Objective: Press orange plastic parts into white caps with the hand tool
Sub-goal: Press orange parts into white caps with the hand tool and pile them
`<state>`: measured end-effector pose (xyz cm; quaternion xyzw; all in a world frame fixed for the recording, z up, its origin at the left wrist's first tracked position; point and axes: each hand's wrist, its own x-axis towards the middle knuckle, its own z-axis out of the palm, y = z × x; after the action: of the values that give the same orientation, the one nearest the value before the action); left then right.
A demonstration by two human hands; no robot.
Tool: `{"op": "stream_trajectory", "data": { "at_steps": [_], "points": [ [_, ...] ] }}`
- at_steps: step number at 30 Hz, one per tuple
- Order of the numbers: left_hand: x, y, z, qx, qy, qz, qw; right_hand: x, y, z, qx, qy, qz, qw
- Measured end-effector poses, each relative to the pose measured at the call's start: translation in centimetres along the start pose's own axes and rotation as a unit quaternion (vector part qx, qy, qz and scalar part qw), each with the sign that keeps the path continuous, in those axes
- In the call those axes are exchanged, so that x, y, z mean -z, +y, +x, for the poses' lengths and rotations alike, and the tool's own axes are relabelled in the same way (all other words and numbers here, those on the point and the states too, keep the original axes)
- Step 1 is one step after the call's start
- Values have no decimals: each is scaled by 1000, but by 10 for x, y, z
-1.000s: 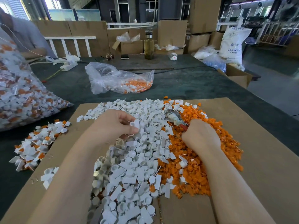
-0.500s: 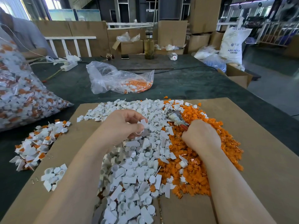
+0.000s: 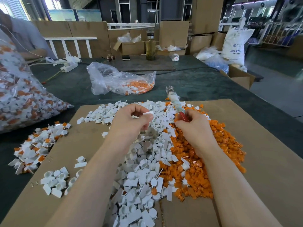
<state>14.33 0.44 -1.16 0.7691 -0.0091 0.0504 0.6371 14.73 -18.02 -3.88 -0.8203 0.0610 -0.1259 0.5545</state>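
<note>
My left hand [image 3: 131,120] is raised over the pile of white caps [image 3: 141,174] and pinches one white cap [image 3: 148,113] between thumb and fingers. My right hand [image 3: 195,128] grips the hand tool [image 3: 176,104] by its red handle. The tool's taped shaft and metal tip point up and away. The heap of orange plastic parts [image 3: 221,153] lies under and to the right of that hand. Both heaps rest on a cardboard sheet [image 3: 262,161].
A small group of white caps [image 3: 55,181] and a mixed pile of assembled pieces [image 3: 36,146] lie at the left. A big filled bag [image 3: 19,95] and a smaller clear bag [image 3: 121,82] sit on the dark table [image 3: 205,86]. A person [image 3: 21,40] sits at the far left.
My left hand has lifted off the white pile with a cap pinched in it. My right hand has risen from the orange heap and tilted the tool upward.
</note>
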Motion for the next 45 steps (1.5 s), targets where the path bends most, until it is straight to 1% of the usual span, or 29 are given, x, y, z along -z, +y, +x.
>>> {"op": "stream_trajectory", "data": {
  "at_steps": [2, 5, 8, 13, 18, 23, 27, 34, 41, 45],
  "points": [
    [-1, 1, 0, 27, -1, -46, 999, -3, -6, -4, -5, -6, 67, 998],
    [-2, 4, 0, 59, -5, -113, 992, -7, -11, -8, 8, -16, 119, 993],
    [-5, 7, -5, 70, -1, -146, 987, -11, -15, -11, 36, -17, 144, 989],
    [-10, 9, -6, 82, 37, -150, 985, -16, -18, -14, 80, -11, 184, 980],
    [-10, 11, -8, 86, 54, -192, 976, -18, -21, -16, 117, -7, 168, 979],
    [-16, 13, -12, 62, 59, -180, 980, -23, -21, -17, 155, 42, 85, 983],
    [-20, 15, -16, 41, 60, -173, 982, -26, -19, -21, 184, 84, 25, 979],
    [-25, 17, -19, -4, 86, -123, 989, -30, -21, -26, 199, 130, 9, 971],
    [-27, 15, -21, -66, 109, -20, 992, -31, -20, -24, 196, 128, -3, 972],
    [-27, 14, -21, -101, 102, 34, 989, -29, -21, -24, 187, 115, -4, 976]
  ]
}}
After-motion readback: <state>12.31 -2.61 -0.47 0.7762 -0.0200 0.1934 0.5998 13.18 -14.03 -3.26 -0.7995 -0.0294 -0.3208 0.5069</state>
